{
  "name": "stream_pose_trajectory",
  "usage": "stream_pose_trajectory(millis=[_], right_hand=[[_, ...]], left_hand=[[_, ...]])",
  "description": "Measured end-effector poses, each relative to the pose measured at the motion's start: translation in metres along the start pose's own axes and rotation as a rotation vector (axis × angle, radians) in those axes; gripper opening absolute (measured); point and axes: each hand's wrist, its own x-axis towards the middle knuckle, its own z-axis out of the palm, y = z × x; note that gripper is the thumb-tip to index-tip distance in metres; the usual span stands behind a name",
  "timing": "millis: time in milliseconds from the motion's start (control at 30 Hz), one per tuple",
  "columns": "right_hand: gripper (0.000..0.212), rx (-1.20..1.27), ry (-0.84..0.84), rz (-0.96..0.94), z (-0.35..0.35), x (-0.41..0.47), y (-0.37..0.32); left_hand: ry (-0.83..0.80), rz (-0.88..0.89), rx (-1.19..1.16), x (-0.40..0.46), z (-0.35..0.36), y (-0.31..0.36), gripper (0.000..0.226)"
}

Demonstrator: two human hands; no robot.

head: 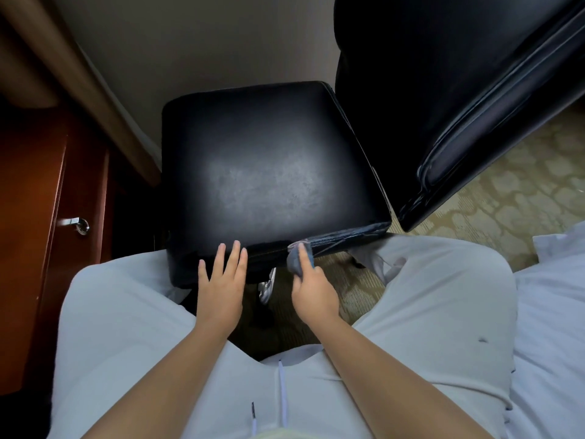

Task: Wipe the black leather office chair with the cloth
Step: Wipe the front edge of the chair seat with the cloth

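Observation:
The black leather office chair fills the middle of the head view: its square seat (269, 166) lies below me and its backrest (443, 90) rises at the upper right. My left hand (221, 286) rests flat, fingers straight, on the seat's near edge. My right hand (311, 289) holds a small grey-blue cloth (296, 263) bunched under its fingers, index finger stretched over it, and presses it against the seat's near side edge just right of my left hand. A worn pale patch shows in the middle of the seat.
My knees in light grey trousers (443, 312) flank the chair's near edge. A reddish wooden cabinet (47, 201) with a metal handle (77, 223) stands close on the left. Patterned carpet (522, 191) lies to the right, white bedding (557, 296) at the far right. The chair's chrome base (267, 286) shows below the seat.

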Motion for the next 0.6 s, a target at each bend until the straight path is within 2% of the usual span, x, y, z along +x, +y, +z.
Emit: stream_pose_trajectory(millis=[67,133,267,400,500,600], right_hand=[[0.062,-0.014,-0.002,0.011,-0.001,0.001,0.000],[0.063,-0.074,-0.057,-0.070,0.000,0.001,-0.001],[0.061,-0.008,0.016,0.011,0.001,0.006,-0.005],[0.063,-0.012,-0.044,-0.098,0.006,0.002,-0.009],[0.062,0.029,0.017,-0.006,0.000,0.006,-0.006],[0.064,-0.018,-0.021,-0.115,0.002,0.003,-0.012]], left_hand=[[0.011,0.072,0.006,-0.001,0.004,0.003,0.096],[0.037,0.124,0.005,-0.001,0.008,0.006,0.095],[0.077,0.119,-0.018,0.000,0.012,0.006,0.092],[0.088,0.138,-0.052,-0.001,0.015,0.003,0.091],[0.092,0.145,-0.083,-0.001,0.016,0.003,0.093],[0.105,0.159,-0.099,-0.002,0.017,0.002,0.096]])
